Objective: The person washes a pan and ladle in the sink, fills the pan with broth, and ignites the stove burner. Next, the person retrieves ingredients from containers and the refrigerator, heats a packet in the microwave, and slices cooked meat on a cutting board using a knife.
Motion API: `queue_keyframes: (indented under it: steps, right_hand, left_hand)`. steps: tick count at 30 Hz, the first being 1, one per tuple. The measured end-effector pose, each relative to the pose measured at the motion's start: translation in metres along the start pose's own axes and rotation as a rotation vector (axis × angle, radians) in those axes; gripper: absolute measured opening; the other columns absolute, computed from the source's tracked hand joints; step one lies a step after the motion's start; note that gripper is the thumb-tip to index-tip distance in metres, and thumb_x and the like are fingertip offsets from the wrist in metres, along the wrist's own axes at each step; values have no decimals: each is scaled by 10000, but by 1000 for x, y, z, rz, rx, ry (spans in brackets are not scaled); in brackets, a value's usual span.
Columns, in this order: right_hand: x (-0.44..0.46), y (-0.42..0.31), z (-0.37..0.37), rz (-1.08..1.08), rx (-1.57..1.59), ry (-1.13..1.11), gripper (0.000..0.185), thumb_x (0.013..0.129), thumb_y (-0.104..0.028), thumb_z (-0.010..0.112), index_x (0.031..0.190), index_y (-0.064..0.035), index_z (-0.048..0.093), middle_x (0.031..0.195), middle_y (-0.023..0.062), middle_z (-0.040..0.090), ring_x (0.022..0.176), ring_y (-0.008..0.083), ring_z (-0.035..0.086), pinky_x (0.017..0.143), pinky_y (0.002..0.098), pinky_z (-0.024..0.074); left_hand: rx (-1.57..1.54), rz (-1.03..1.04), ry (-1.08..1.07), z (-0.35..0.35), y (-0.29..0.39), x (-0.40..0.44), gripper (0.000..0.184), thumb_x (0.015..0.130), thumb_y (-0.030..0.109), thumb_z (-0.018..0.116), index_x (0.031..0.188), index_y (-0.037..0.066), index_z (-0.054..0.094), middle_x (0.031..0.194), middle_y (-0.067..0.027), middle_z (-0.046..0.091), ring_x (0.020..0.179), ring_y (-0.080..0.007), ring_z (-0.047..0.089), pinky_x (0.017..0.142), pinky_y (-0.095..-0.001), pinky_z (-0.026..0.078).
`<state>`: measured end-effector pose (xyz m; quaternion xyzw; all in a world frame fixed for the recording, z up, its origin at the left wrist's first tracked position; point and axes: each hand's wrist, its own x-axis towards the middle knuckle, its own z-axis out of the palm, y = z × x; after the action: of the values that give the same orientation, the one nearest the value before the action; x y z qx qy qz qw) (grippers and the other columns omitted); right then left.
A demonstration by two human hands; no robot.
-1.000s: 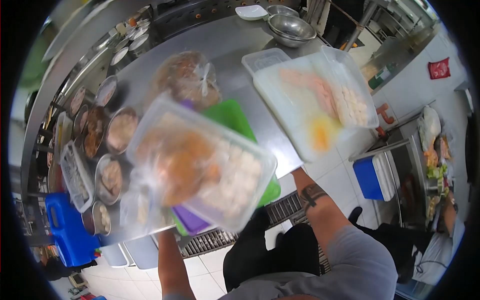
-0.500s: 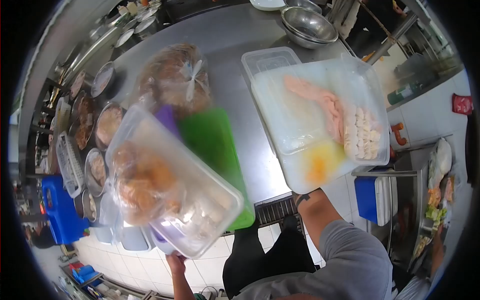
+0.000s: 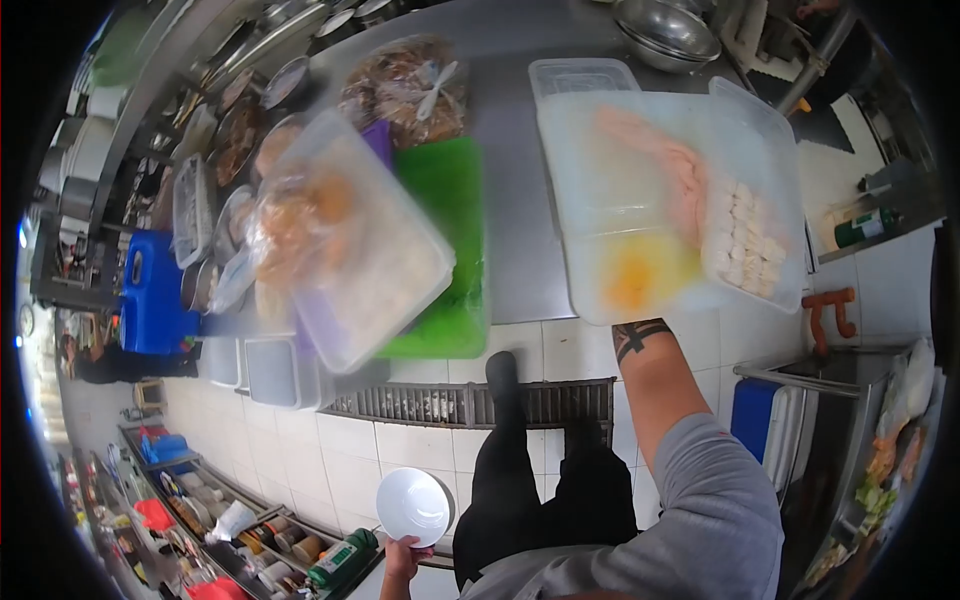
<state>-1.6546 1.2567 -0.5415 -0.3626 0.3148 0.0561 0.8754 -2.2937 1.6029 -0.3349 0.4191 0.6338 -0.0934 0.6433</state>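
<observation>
Low in the head view, my left hand grips the rim of a white bowl above the floor. My right forearm, marked by a dark tattoo, reaches the near edge of a pale cutting board; the hand itself is hidden under or behind it. On that board lie a strip of pink meat, a yellow-orange patch and a clear container with rows of white pieces. Left of it, a blurred translucent container and a bag of orange-brown food overlap a green board.
Metal bowls stand at the back of the steel table. A tied bag lies near a purple board. A blue jug is at left. Shelves of bottles are at lower left, with a floor drain ahead.
My left hand, lately below the blurred container and bowl-free in view, now holds a white bowl lower down. The view has shifted, and my right arm stays at the pale board.
</observation>
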Motion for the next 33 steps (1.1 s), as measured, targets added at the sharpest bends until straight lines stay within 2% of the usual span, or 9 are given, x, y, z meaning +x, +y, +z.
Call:
queue_keyframes:
  steps: [14,15,17,19,20,24,26,28,33]
  right_hand:
    - [-28,10,-21,-64,31,-95,150,978,-261,657,1018,-119,629,773,35,608,610,132,549,503,286,449]
    - [-65,6,-29,-33,-144,-42,145,977,-257,658,1015,-120,630,772,35,607,610,133,548,503,287,449]
    - [-152,-29,-60,282,-760,128,103,768,-7,657,836,-81,638,699,56,570,615,175,553,557,332,457]
    - [-218,-48,-116,206,-909,-126,197,647,52,655,836,7,684,747,83,625,672,236,624,606,402,510]
    - [-258,-77,-114,221,-970,-175,164,634,-21,689,790,11,727,706,91,655,621,196,603,556,371,461]
    - [-376,-201,-20,273,-979,-75,268,587,-9,674,840,63,725,726,109,672,635,205,650,581,355,510]
    - [-380,-227,33,119,-858,-64,325,585,-17,656,893,60,723,749,125,682,636,227,669,615,344,554]
    - [-360,-244,110,6,-699,-191,342,617,-19,629,944,57,693,784,117,680,650,250,682,627,350,582]
    - [-185,-230,280,-242,-244,-232,311,728,0,603,1038,-6,614,1055,123,653,976,273,665,852,409,580]
  left_hand:
    - [-50,-20,33,-31,21,-32,376,840,28,536,1182,-128,543,804,-232,689,557,-299,691,492,-393,601]
    - [-49,-8,-12,-33,33,-31,340,841,16,516,1149,-118,574,782,-230,697,580,-307,701,492,-379,590]
    - [-45,-49,-32,-39,53,-16,340,844,16,517,1154,-111,573,781,-230,697,581,-306,702,493,-385,590]
    - [-53,-91,-55,-48,73,0,318,855,25,519,1148,-85,572,779,-225,699,584,-302,703,501,-404,592]
    - [-48,-89,-82,-48,86,12,318,855,25,519,1148,-85,572,779,-225,699,584,-302,703,501,-404,592]
    - [11,-261,-56,-64,122,65,261,900,50,489,1121,-53,585,811,-209,709,609,-298,712,545,-434,602]
    - [70,-214,-111,-68,146,81,262,907,59,484,1120,-52,589,822,-203,711,625,-295,716,561,-429,602]
    - [84,-224,-112,-71,168,88,262,905,60,484,1123,-42,586,850,-199,712,666,-292,724,587,-427,605]
    - [132,-79,-119,-67,223,64,297,862,78,517,1134,-26,578,888,-198,712,736,-299,733,642,-440,610]
